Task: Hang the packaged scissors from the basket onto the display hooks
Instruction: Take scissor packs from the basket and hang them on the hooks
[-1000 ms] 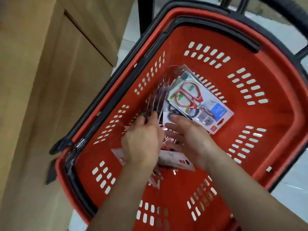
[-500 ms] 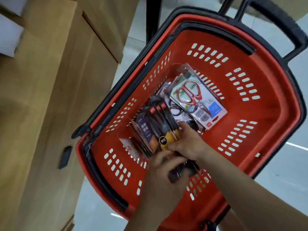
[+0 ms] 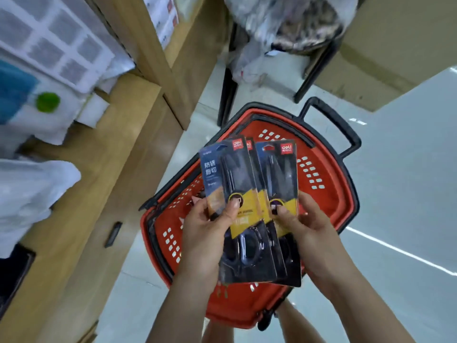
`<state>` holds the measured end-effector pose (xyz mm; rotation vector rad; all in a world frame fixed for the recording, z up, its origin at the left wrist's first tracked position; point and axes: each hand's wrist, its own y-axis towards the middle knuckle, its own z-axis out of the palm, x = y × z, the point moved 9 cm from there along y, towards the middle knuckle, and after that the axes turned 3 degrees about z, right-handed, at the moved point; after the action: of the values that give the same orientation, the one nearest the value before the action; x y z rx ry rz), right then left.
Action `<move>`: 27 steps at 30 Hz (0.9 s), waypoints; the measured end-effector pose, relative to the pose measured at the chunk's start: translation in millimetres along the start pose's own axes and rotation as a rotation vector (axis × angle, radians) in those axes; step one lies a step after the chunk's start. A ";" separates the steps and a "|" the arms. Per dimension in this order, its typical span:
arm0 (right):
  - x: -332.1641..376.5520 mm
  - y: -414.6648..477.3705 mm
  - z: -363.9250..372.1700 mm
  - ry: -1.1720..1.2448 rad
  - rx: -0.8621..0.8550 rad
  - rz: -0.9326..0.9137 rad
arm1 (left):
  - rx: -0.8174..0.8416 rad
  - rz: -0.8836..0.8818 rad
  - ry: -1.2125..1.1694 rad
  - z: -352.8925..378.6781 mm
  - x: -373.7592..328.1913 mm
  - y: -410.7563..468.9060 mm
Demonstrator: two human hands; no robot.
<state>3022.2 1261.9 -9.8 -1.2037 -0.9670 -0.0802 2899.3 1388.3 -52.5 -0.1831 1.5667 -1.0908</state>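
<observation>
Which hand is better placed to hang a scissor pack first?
Probably the left hand: its thumb pins the frontmost pack, overlapping the rest, and the wooden shelving lies on that side. The right hand grips the rear pack.

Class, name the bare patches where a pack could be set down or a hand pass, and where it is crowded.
Bare: the grey floor right of the basket, and the strip between basket and wooden cabinet. Crowded: left hand and right hand hold scissors packs over the basket; bags cover the cabinet top.
</observation>
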 end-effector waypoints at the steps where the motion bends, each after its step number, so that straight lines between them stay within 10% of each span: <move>1: 17.1 -10.0 -0.4 -0.039 -0.018 -0.058 | -0.016 0.010 -0.013 0.9 -14.3 -10.4; 15: 241.7 -189.6 -43.0 -0.069 0.034 -0.566 | -0.335 0.357 0.015 -3.5 -206.2 -230.6; 27: 284.0 -317.2 15.9 0.084 0.471 -0.385 | -0.445 0.682 0.114 33.9 -304.9 -418.5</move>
<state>3020.7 1266.0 416.3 -0.5709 -1.0613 -0.1942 2847.7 1333.2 460.8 0.1181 1.7686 -0.2203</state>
